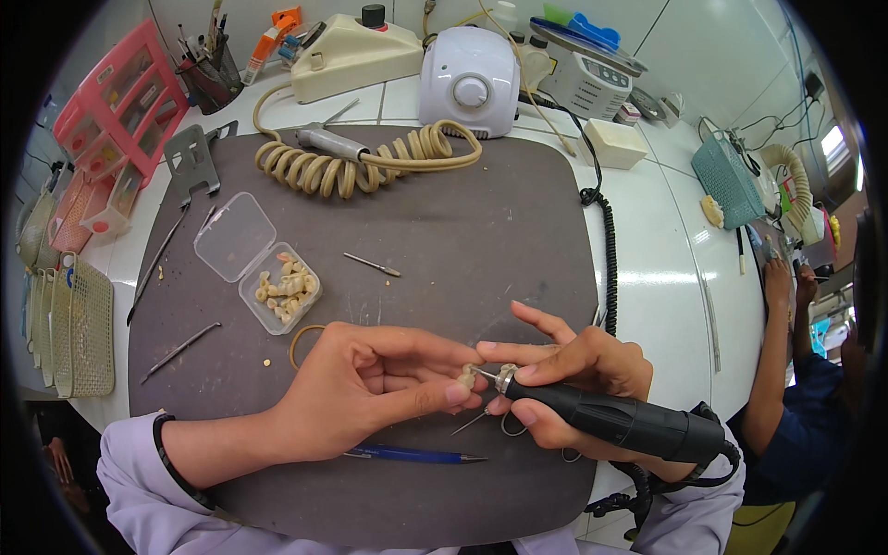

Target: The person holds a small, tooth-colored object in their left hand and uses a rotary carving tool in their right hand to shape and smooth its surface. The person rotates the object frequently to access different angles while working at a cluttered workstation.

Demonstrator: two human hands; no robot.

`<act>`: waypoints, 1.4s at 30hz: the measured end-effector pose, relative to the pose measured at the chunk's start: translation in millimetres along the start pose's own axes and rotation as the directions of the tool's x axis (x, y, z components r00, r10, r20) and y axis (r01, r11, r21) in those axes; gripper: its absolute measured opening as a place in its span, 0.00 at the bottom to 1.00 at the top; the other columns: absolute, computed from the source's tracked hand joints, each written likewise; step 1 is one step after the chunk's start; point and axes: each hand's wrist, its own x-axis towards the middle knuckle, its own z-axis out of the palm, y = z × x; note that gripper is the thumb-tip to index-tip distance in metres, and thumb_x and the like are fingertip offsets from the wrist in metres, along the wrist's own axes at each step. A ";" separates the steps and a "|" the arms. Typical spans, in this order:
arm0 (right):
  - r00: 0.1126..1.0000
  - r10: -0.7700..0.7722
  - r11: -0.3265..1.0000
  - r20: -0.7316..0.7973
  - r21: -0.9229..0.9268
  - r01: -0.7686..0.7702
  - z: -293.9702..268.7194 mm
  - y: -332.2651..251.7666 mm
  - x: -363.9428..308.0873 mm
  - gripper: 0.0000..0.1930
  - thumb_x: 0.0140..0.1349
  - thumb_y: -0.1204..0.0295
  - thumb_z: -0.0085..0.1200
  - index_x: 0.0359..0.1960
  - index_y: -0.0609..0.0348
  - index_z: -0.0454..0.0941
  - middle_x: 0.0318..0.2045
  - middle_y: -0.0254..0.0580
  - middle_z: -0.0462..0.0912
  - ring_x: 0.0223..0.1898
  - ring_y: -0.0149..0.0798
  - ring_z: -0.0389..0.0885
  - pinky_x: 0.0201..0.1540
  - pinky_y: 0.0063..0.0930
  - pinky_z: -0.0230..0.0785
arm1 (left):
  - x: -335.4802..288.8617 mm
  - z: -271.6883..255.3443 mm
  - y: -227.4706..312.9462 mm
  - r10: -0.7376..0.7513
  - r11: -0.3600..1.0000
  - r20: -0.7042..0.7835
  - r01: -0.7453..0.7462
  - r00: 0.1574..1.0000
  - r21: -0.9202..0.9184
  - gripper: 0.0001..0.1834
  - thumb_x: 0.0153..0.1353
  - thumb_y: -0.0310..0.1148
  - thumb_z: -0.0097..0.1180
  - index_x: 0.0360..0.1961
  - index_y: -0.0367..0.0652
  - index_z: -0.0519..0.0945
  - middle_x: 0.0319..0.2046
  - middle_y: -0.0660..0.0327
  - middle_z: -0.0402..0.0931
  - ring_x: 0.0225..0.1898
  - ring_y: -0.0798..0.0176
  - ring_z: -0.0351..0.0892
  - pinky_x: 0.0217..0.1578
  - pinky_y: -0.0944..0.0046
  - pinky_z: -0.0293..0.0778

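Note:
Between thumb and fingertips, my left hand (370, 393) pinches a small cream-coloured dental piece (467, 376), which looks like a tooth crown. My right hand (578, 370) is wrapped round a black rotary handpiece (620, 416) with a coiled cord. The handpiece's thin metal bit points left and meets the dental piece, or nearly so; my fingertips partly hide the spot. Beneath the hands lie a pair of scissors or similar looped tool (511, 425), mostly covered, and a blue pen (416, 454). An open clear box (310, 319) of tooth-like pieces stands beyond my left hand.
On the dark mat (499, 250) lie a metal bur (372, 265), a slim probe (181, 352) and a coiled tan hose (370, 162). A white control unit (470, 81) stands behind. Pink drawers (120, 102) are at left. Another person's arm (772, 351) shows at far right.

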 end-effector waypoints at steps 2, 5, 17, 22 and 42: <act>1.000 0.006 1.000 0.001 0.003 -0.006 0.0 -0.4 0.3 0.11 0.53 0.79 0.61 0.36 0.60 0.72 0.28 0.50 0.84 0.48 0.55 0.79 0.65 0.63 0.45 | -0.2 0.0 0.3 -0.001 1.000 0.000 0.001 1.000 0.002 0.16 0.61 0.24 0.56 0.50 0.30 0.75 0.40 0.51 0.80 0.45 0.63 0.80 0.48 0.70 0.76; 1.000 0.013 1.000 -0.011 -0.002 -0.013 1.1 0.4 -0.2 0.11 0.53 0.78 0.61 0.36 0.60 0.72 0.28 0.50 0.84 0.48 0.55 0.80 0.65 0.63 0.46 | -0.2 0.4 0.7 0.002 1.000 0.003 -0.002 1.000 -0.004 0.16 0.61 0.24 0.56 0.50 0.30 0.75 0.40 0.51 0.80 0.44 0.63 0.80 0.48 0.70 0.76; 0.999 0.036 0.999 0.003 0.007 -0.036 0.3 -2.7 0.6 0.11 0.54 0.78 0.62 0.36 0.61 0.72 0.29 0.49 0.84 0.48 0.54 0.80 0.64 0.64 0.47 | -0.2 0.1 0.1 0.002 1.000 0.005 -0.002 1.000 -0.001 0.16 0.61 0.24 0.56 0.50 0.30 0.75 0.40 0.51 0.80 0.44 0.65 0.80 0.48 0.70 0.76; 0.999 0.035 0.999 0.012 0.003 -0.035 0.0 -1.5 0.7 0.11 0.54 0.78 0.62 0.36 0.61 0.72 0.29 0.49 0.84 0.48 0.54 0.80 0.64 0.64 0.47 | -0.5 -0.2 -0.1 -0.010 1.000 0.003 0.010 1.000 0.018 0.17 0.60 0.24 0.57 0.50 0.31 0.76 0.40 0.51 0.80 0.44 0.65 0.80 0.48 0.70 0.75; 1.000 0.016 1.000 0.019 0.022 -0.016 -0.7 -1.2 -0.7 0.11 0.54 0.79 0.60 0.37 0.60 0.72 0.29 0.48 0.84 0.49 0.52 0.79 0.65 0.61 0.47 | -0.4 2.1 1.9 -0.016 1.000 -0.020 0.017 1.000 0.015 0.15 0.58 0.17 0.56 0.48 0.26 0.75 0.40 0.46 0.79 0.44 0.58 0.81 0.48 0.63 0.78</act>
